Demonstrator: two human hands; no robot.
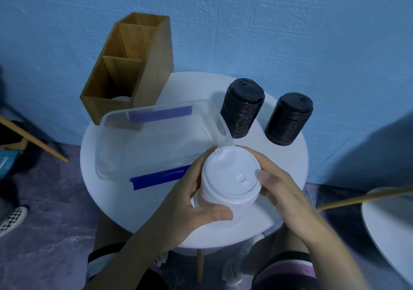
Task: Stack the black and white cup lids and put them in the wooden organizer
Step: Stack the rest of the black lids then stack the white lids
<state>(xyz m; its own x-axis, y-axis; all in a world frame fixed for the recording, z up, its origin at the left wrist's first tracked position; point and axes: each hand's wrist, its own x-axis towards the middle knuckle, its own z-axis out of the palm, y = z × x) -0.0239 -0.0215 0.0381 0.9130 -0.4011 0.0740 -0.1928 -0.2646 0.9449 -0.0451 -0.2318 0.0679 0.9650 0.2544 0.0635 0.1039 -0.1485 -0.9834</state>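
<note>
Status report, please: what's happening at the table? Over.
Left hand, right hand grip white lid stack. Two black lid stacks on table. Clear container fronts wooden organizer.

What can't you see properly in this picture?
Head view only:
1. Bottom of the white stack: covered by the left hand and right hand.
2. A white thing in the organizer's front slot: mostly behind its wall.
3. Lid count in the black stacks: ridges too fine.
4. The second table: cut off by the right edge.
</note>
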